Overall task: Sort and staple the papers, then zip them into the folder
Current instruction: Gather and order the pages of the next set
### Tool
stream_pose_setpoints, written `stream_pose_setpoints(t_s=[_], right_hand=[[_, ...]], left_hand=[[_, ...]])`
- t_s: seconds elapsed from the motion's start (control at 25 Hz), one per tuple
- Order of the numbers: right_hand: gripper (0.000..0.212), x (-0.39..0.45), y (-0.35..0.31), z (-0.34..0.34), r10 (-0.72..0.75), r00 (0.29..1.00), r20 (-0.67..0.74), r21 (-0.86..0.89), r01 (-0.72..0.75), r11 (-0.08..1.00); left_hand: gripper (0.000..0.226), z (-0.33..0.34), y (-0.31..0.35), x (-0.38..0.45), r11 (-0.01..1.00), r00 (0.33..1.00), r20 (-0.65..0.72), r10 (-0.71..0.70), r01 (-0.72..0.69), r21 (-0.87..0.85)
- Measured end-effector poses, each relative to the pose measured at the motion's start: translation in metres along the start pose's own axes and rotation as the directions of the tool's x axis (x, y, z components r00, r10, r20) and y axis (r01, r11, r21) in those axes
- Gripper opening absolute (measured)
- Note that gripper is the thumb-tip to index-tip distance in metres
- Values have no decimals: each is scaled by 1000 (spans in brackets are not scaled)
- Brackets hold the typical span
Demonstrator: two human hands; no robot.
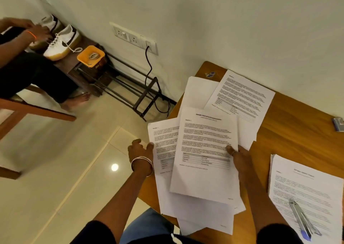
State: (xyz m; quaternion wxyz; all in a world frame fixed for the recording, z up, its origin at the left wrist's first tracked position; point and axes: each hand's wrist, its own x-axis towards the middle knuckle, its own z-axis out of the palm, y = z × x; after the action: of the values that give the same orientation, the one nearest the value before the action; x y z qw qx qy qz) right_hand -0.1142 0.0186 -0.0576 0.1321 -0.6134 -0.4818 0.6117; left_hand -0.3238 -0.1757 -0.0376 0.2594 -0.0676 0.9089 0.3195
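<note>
On the wooden table (290, 113), loose printed papers (240, 98) are lying fanned and overlapping, some hanging past the table's near-left edge. Both hands are holding sheets from this spread: the left hand (140, 149) is pinching the left edge of a lower page (163, 141) between thumb and curled fingers, with bangles (142, 164) sitting on its wrist, while the right hand (239, 157) is gripping the right edge of the top page (204, 154), thumb pressing on its printed face. To the right, a separate stack of papers (307, 189) is resting with a stapler (301, 218) lying on it. Far left, another person (33, 72) is sitting near white shoes (62, 42) on a rack (130, 87).
</note>
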Motion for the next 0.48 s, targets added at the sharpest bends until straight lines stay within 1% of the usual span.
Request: stream_pose_setpoints(t_s=[0.04, 0.08, 0.12, 0.16, 0.24, 0.28, 0.32, 0.4, 0.48], right_hand=[[35, 1, 1, 1, -3, 999, -35, 16, 3, 1000], [34, 0, 0, 2, -1, 998, -71, 22, 3, 1000], [34, 2, 1, 2, 1, 996, -84, 22, 1, 1000], [34, 0, -1, 3, 4, 997, -82, 19, -2, 1000], [33, 1, 1, 2, 7, 996, -85, 9, -7, 1000], [33, 1, 2, 2, 5, 994, -105, 11, -4, 1000], [32, -2, 1, 3, 1, 991, -135, 26, 2, 1000], [32, -3, 3, 4, 8, 980, -199, 69, 5, 998], [31, -3, 7, 3, 36, 973, -228, 110, -11, 994]], left_hand=[[51, 0, -1, 6, 1000, 999, 40, -11, 12, -24], [49, 3, 0, 9, 998, 997, 76, -2, 6, -54], [43, 5, 2, 10, 997, 997, 79, 4, 3, -80], [35, 8, 4, 9, 993, 999, 50, -6, 12, -121], [17, 10, 7, 4, 968, 995, -35, -91, 80, -236], [14, 9, 7, 4, 947, 989, -62, -131, 106, -303], [14, 8, 6, 6, 925, 986, -77, -145, 108, -364], [17, 2, 9, 12, 898, 987, -103, -122, 65, -435], [23, -5, 11, 21, 899, 985, -142, -100, 28, -436]])
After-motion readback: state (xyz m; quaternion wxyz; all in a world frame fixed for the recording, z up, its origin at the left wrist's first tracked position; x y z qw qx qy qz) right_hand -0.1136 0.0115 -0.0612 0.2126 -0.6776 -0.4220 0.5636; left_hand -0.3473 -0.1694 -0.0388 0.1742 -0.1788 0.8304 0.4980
